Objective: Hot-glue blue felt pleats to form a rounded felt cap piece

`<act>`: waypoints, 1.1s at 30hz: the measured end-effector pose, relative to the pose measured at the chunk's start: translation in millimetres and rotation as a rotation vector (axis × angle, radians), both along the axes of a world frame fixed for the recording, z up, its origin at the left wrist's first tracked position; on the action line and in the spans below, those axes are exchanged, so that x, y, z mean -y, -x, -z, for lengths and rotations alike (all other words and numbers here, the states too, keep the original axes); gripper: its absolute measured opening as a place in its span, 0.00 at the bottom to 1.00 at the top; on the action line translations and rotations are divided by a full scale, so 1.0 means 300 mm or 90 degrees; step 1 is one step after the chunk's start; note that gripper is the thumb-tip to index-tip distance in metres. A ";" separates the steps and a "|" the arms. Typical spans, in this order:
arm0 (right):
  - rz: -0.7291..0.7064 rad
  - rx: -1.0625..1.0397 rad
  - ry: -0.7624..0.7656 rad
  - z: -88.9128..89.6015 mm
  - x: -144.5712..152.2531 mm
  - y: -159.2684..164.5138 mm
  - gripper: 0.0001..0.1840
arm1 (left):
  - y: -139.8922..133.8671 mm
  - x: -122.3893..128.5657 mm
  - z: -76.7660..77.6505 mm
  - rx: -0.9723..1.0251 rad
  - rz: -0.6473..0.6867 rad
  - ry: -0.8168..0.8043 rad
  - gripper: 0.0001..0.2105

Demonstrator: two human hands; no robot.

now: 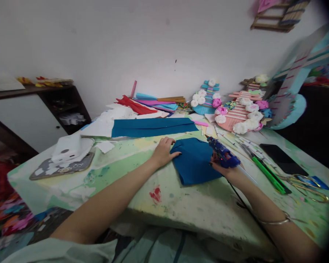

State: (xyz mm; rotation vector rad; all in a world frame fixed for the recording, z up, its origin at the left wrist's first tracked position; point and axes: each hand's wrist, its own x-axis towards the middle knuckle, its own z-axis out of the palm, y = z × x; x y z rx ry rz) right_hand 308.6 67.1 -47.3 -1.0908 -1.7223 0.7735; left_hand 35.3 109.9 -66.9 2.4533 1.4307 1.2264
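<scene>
Sheet of dark blue material (194,160), paper or cloth, can't tell, lies on the covered table (112,182) in front of the person, between the two hands. Top edge looks slightly puckered, near bottom corner looks folded over, so probably more than one layer. Handling guess: light, soft, floppy, low slip, creases easily. Won't carry its own shape if lifted by one corner; best hold is flat fingers near an edge, or a pinch at two corners, clear of any glue

Left hand (163,151) is at the upper left side: thumb on the sheet's edge, fingers by the corner, thumb and fingers apart. Open, no pinch visible; pressure can't be told

Right hand (226,171) is closed around a blue glue gun (222,151), nozzle pointing up-left by the top right corner of the sheet. Contact at the tip not clear. Gun should be rigid, the heavier item, probably hot at the nozzle: keep hold on the handle. Dark cable (245,206) trails toward the near table edge

Farther out: longer blue strip (153,128) beyond the sheet, green cutter (267,174) and black phone (283,159) to the right
</scene>
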 end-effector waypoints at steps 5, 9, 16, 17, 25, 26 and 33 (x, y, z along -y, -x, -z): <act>-0.047 0.020 0.022 0.004 0.020 0.048 0.14 | -0.019 -0.020 0.021 0.006 0.024 0.018 0.04; -0.059 0.038 0.041 -0.009 0.042 0.067 0.13 | -0.014 -0.023 0.010 0.064 -0.002 0.033 0.06; -0.036 0.051 0.073 -0.013 0.049 0.056 0.18 | 0.045 -0.048 -0.015 0.244 -0.097 0.088 0.05; -0.031 0.050 0.080 -0.014 0.050 0.056 0.18 | 0.057 -0.053 -0.017 0.277 -0.108 0.100 0.05; -0.023 0.055 0.087 -0.017 0.051 0.054 0.19 | 0.124 -0.079 -0.024 0.565 -0.081 0.215 0.08; -0.022 0.064 0.079 -0.017 0.050 0.052 0.19 | 0.125 -0.077 -0.030 0.601 -0.062 0.227 0.10; -0.040 0.095 0.049 -0.011 0.044 0.045 0.17 | 0.157 -0.014 -0.140 0.802 0.162 0.283 0.08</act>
